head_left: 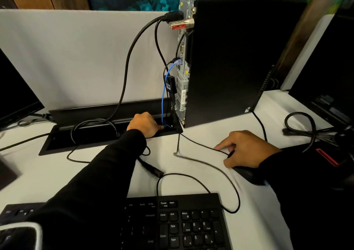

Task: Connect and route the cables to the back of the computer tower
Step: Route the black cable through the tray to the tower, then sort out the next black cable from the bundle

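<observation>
A black computer tower [229, 58] stands upright on the white desk, its metal back panel [183, 73] facing left. A thick black power cable [130, 58] is plugged in near the top, and a blue network cable [165, 88] runs from a mid-panel port down into the desk's open cable tray [86, 138]. My left hand [146, 124] reaches into the tray where the blue cable ends, fingers curled, its fingertips hidden. My right hand [247, 148] rests on the desk and pinches a thin black cable [199, 144]. A loose black plug [153, 170] lies on the desk.
A black keyboard [178, 223] sits at the front edge with its thin cord looping over the desk. A monitor [17, 96] stands at the left, and a coiled black cable [302, 127] lies at the right beside other dark equipment. A grey partition [76, 54] backs the desk.
</observation>
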Demonstrator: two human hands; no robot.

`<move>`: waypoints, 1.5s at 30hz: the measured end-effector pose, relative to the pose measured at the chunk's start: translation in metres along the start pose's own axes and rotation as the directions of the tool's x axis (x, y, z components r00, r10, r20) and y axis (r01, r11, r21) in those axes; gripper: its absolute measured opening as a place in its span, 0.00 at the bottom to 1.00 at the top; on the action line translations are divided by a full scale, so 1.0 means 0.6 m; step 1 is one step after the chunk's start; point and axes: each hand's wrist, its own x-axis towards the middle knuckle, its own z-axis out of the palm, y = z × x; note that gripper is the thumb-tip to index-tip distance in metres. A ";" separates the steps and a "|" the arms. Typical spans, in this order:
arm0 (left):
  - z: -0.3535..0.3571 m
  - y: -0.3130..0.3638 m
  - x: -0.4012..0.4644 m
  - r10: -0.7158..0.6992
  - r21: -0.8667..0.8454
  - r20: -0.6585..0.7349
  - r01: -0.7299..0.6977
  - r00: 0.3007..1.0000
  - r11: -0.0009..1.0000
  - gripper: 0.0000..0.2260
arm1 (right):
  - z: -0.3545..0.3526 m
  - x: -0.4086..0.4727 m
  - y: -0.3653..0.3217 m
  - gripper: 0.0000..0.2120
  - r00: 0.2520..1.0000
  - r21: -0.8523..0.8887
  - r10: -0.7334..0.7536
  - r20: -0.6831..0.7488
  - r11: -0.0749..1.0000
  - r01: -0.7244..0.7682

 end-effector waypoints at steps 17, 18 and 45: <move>-0.076 -0.025 -0.189 0.236 0.116 -0.357 -0.208 0.904 0.971 0.19 | 0.056 -0.007 -0.124 0.19 0.889 0.210 -0.436 -0.138 0.865 0.456; -0.073 -0.026 -0.210 0.302 0.085 -0.362 -0.291 0.882 0.953 0.22 | 0.054 -0.013 -0.138 0.24 0.900 0.281 -0.432 -0.050 0.859 0.428; -0.084 0.000 -0.429 0.502 -0.809 -0.178 -0.417 0.846 0.415 0.13 | 0.126 0.024 -0.107 0.08 0.943 -0.205 -0.221 -0.250 0.964 0.172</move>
